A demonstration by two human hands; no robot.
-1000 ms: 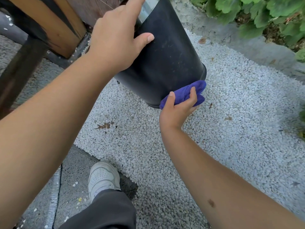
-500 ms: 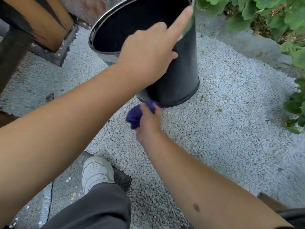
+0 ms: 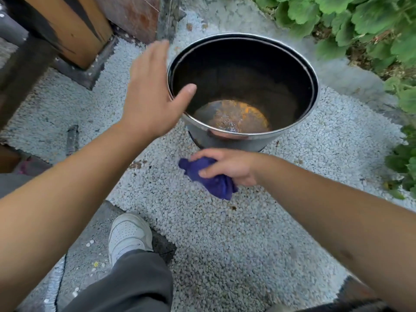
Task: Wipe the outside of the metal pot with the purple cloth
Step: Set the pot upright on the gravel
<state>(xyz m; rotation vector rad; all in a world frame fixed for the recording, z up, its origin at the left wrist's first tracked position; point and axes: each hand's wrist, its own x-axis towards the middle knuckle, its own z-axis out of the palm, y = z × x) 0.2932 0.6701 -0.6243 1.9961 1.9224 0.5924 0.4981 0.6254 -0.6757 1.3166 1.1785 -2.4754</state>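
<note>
Since half a second ago the pot point(image 3: 234, 140) has gone from leaning to standing upright on the gravel point(image 3: 225, 233), its axis vertical and its mouth facing up toward the camera. Meanwhile the left hand point(image 3: 150, 95) has come off the far rim and now hovers with fingers spread and relaxed, grasping nothing, over the pot's near-left edge; whether the thumb touches the rim is unclear. Below the pot, just in front of its base, the right hand point(image 3: 227, 167) clenches the bunched cloth point(image 3: 213, 181), apart from the wall. Inside, the pot is dark with a rusty orange patch on the bottom, possibly wet. Only a strip of its outer wall shows under the rim. A shoe point(image 3: 128, 235) and trouser leg sit lower left; plants point(image 3: 360, 19) fill the upper right.
</note>
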